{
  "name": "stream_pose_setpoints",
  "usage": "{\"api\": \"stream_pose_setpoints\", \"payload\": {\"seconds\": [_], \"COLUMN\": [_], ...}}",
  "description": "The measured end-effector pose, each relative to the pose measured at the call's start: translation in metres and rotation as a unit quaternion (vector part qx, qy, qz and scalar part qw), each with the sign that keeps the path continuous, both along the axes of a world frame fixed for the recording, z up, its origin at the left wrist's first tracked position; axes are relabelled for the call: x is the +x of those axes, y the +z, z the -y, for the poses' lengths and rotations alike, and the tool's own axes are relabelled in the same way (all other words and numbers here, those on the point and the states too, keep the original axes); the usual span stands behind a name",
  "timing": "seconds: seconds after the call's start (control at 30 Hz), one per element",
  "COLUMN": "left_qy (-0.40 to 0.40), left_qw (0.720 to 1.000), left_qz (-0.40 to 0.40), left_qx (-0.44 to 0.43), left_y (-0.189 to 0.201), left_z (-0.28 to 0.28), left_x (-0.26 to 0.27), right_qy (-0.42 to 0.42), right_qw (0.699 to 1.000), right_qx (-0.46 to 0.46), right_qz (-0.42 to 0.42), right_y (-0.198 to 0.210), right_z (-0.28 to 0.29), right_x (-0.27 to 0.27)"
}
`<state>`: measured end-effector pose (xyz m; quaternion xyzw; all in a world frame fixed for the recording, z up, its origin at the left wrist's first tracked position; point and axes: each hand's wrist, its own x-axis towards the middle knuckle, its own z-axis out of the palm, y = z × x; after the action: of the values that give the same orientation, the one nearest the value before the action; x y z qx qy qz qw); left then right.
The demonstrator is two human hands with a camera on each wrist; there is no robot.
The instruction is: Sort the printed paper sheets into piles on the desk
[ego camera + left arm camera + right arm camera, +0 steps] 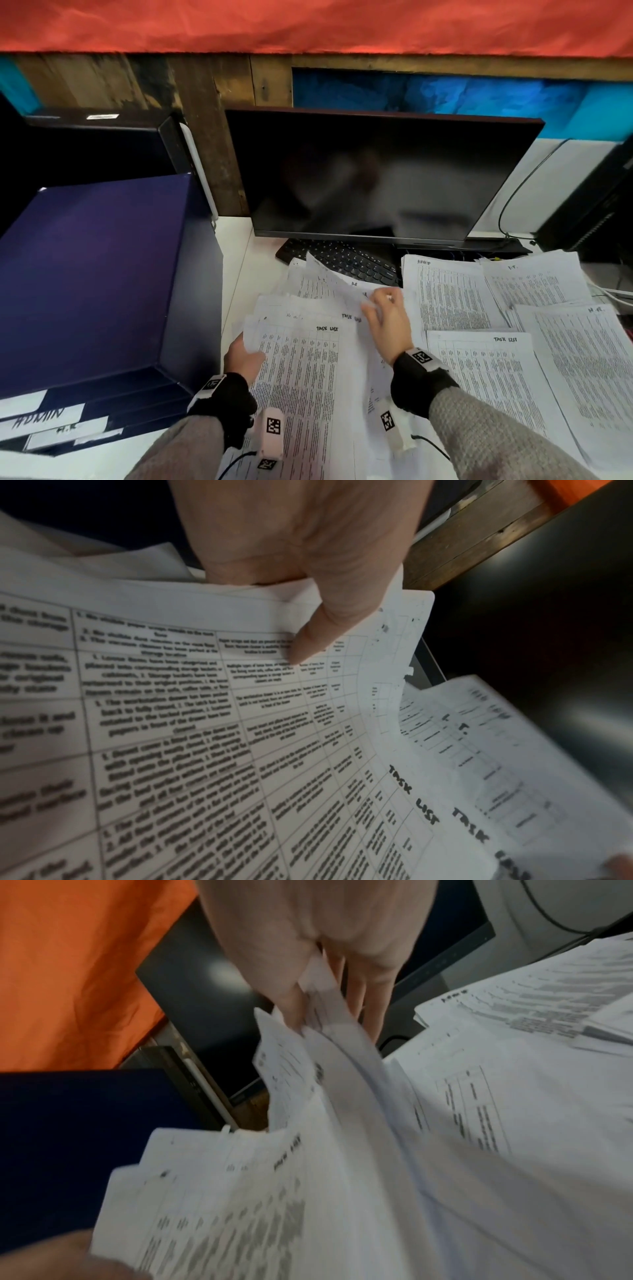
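Both hands are on the unsorted stack — you are mid-pick, peeling one sheet free.

Your left hand [244,357] grips the near-left edge of the fanned stack of printed sheets [308,370], thumb [310,639] pressed on the top "TASK LIST" page with the other fingers hidden beneath it, while your right hand [388,323] pinches the top corner of a lifted sheet [337,279] that curls up over the keyboard [346,262], in front of the dark monitor [380,171]. Four sorted piles lie to the right on the white desk [239,260]: one headed "TASK LIST" [493,373], the others with headings too small to read for sure. The navy box [96,274] sits to the left. The heading on the lifted sheet is blurred — so the next move, as I judge it, calls for reading it first, then carrying the sheet clear of the fan to the matching pile while your left hand steadies the rest.
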<state>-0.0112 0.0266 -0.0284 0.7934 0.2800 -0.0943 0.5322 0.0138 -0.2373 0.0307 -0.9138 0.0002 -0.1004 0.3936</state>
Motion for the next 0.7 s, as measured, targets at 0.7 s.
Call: {"api": "stream_pose_setpoints", "payload": {"seconds": [0.7], "left_qy": [-0.032], "left_qw": [0.997], "left_qz": [-0.010], "left_qx": [0.066], "left_y": [0.008], "left_z": [0.005], "left_x": [-0.004], "right_qy": [-0.251], "right_qw": [0.890], "right_qx": [0.379], "right_qz": [0.022], "right_y": [0.100], "right_z": [0.109], "right_x": [0.037]}}
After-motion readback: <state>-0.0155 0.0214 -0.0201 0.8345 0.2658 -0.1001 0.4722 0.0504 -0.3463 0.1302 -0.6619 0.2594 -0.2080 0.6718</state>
